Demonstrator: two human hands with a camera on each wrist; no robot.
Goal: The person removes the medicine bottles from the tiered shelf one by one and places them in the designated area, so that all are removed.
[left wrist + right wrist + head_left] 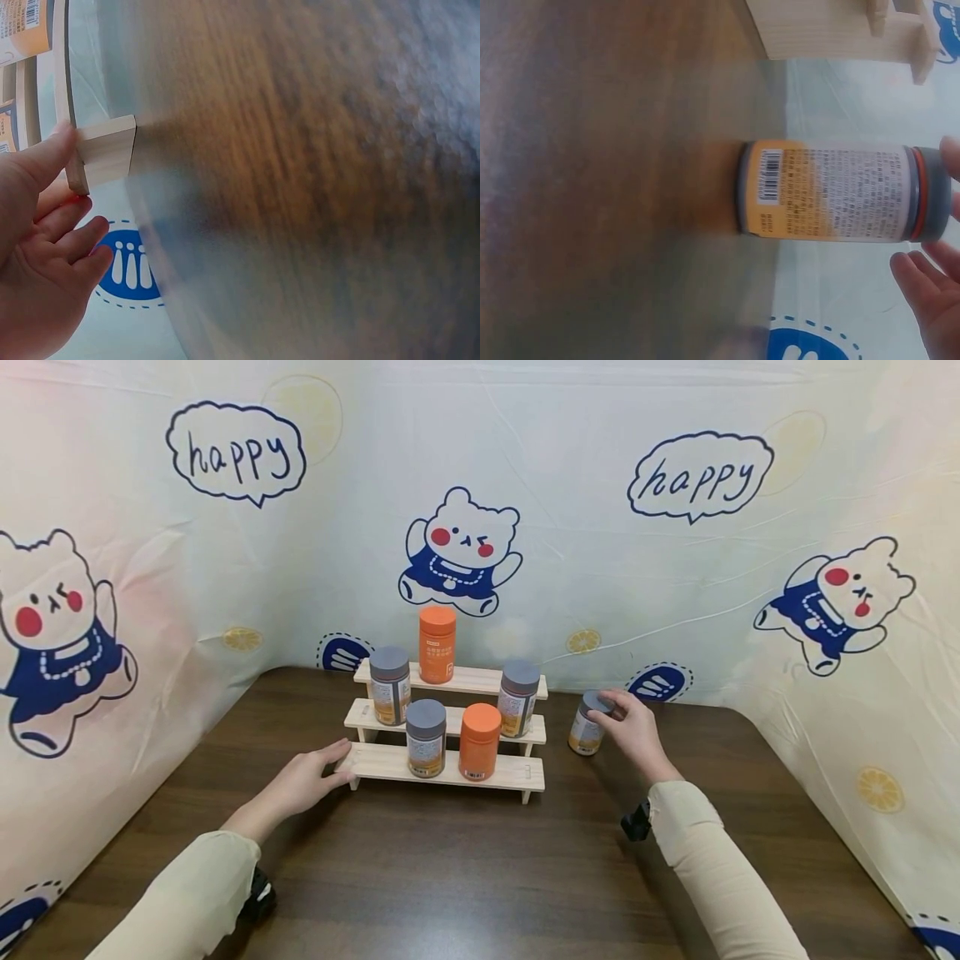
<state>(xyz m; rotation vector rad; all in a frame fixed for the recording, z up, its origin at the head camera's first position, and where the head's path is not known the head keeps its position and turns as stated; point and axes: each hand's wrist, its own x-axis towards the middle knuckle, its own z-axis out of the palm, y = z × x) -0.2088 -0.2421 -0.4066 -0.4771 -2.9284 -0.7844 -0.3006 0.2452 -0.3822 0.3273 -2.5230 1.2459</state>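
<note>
My left hand (302, 781) holds the left end of the lowest step of a three-step wooden display stand (513, 770). In the left wrist view, the thumb and index finger grip the plank end (66, 97) above its leg. To the right of the stand, my right hand (634, 732) holds a grey-capped bottle (585, 735) by its lid. That bottle stands upright on the table; its printed label (832, 193) and barcode face the right wrist view. On the stand are orange bottles (437, 647) and more grey-capped bottles (426, 739).
The lowest step carries one grey-capped and one orange bottle (480, 743). Two grey-capped bottles sit farther back, at left (390, 687) and right (519, 700). A dark wooden table (450, 868) lies beneath, with a printed cloth (570, 568) behind and at the sides.
</note>
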